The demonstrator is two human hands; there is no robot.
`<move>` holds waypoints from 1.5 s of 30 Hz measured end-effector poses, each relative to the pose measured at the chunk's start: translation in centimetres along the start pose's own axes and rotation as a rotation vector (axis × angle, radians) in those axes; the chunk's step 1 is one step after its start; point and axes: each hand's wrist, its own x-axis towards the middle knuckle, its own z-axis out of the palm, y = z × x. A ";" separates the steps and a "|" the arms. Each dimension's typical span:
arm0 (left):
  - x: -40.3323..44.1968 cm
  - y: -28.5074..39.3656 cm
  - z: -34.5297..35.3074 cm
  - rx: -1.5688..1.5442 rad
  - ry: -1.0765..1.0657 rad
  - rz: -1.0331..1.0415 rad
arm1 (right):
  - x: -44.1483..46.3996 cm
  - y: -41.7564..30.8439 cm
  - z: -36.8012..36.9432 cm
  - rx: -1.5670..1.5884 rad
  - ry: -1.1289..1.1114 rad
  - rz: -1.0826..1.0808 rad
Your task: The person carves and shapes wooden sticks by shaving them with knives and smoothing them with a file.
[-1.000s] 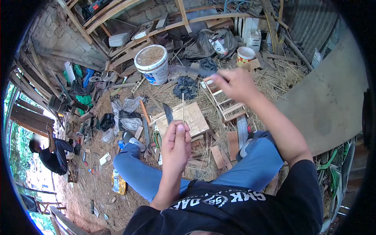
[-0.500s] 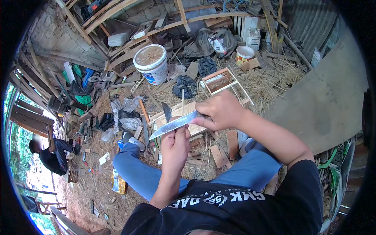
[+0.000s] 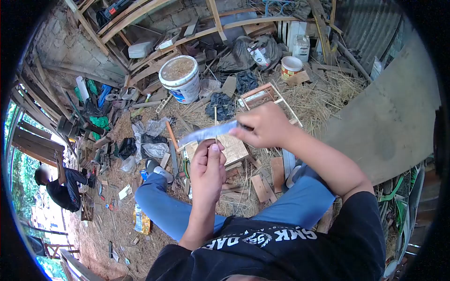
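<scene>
My right hand [image 3: 265,125] is closed round the handle of a large knife [image 3: 205,133], whose blade points left and is smeared by motion. The blade lies across a thin wooden stick [image 3: 215,114]. Pinched in my left hand [image 3: 208,166], the stick stands out past the fingertips, away from me. Below both hands sits a pale wooden board [image 3: 236,149] on the ground between my legs. Just beyond the knife is a small wooden frame [image 3: 288,107], partly hidden by my right hand. Whether the blade is cutting into the stick I cannot tell.
A white bucket [image 3: 180,86] stands ahead, with a smaller paint pail [image 3: 291,68] to its right. An orange-handled saw [image 3: 171,135] lies left of the board. Straw, scraps and plastic bags cover the ground. Another person [image 3: 65,187] sits at far left. A grey sheet [image 3: 379,112] leans at right.
The knife has moved away from me, from over my left fingertips farther up along the stick. My right hand shifted slightly away with it; the left hand stays nearly in place.
</scene>
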 end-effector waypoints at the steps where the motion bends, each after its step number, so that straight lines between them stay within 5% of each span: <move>1: 0.0 -0.1 0.0 -0.001 0.003 0.001 | 0.0 -0.5 0.0 -0.012 -0.013 -0.095; 12: -0.3 0.3 0.4 -0.024 0.017 -0.037 | 0.6 2.6 0.3 -0.110 0.086 -0.125; 14: -1.7 0.4 0.9 -0.049 -0.005 -0.072 | 1.7 6.7 -0.8 -0.135 0.185 0.343; 17: -1.2 -0.2 0.3 -0.078 -0.051 -0.046 | 1.1 6.7 -2.0 0.015 0.265 0.363; 24: 0.1 0.0 -0.2 -0.101 0.025 -0.023 | -0.1 0.3 0.9 -0.050 0.051 -0.112; 31: -0.2 -0.5 -0.1 -0.038 0.089 -0.051 | 0.0 -0.2 1.4 -0.096 0.082 -0.186; 35: -1.6 0.0 0.8 -0.026 -0.028 -0.034 | 1.9 6.0 -0.1 -0.148 0.152 0.399; 37: -2.0 0.1 0.8 -0.075 -0.069 -0.079 | 1.1 6.6 -0.6 -0.026 0.254 0.431; 39: -0.9 -0.7 0.4 0.011 -0.028 0.009 | 1.2 6.1 -1.0 0.090 0.340 0.414; 41: -0.5 -0.5 0.2 -0.007 0.007 -0.027 | 0.5 3.0 0.1 0.028 0.203 0.172; 45: -0.2 -0.7 0.0 -0.051 0.036 -0.053 | -0.2 0.3 1.2 0.035 0.049 0.024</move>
